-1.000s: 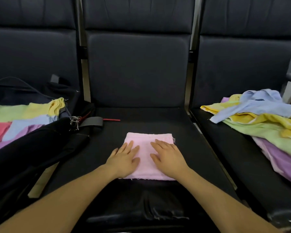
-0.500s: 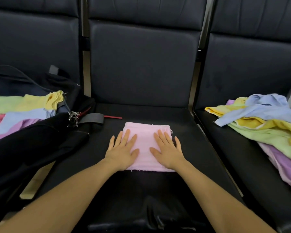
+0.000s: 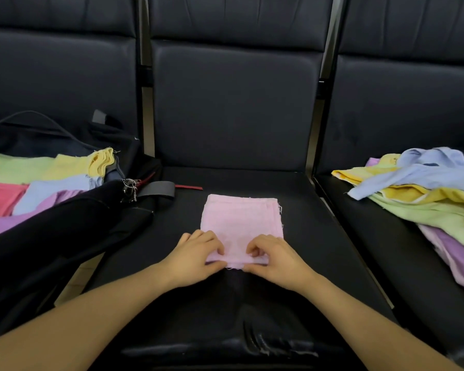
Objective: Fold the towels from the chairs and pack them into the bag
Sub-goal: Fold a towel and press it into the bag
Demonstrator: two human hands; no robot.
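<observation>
A folded pink towel (image 3: 241,218) lies flat on the middle chair seat (image 3: 319,236). My left hand (image 3: 196,257) pinches the towel's near edge at its left part, fingers on top and thumb below. My right hand (image 3: 275,259) pinches the same edge at its right part. A black bag (image 3: 65,236) lies open on the left chair, with folded towels (image 3: 38,183) in green, yellow, blue, pink and purple inside it. A loose pile of unfolded towels (image 3: 426,199) covers the right chair.
Three dark padded chairs stand side by side with metal frame posts (image 3: 145,103) between them. The bag's strap and metal clip (image 3: 130,188) reach onto the left edge of the middle seat. A gap shows the floor (image 3: 78,274) between left and middle seats.
Both hands lay flat on the pink towel before. They have slid back to its near edge and now curl round it, pinching the edge.
</observation>
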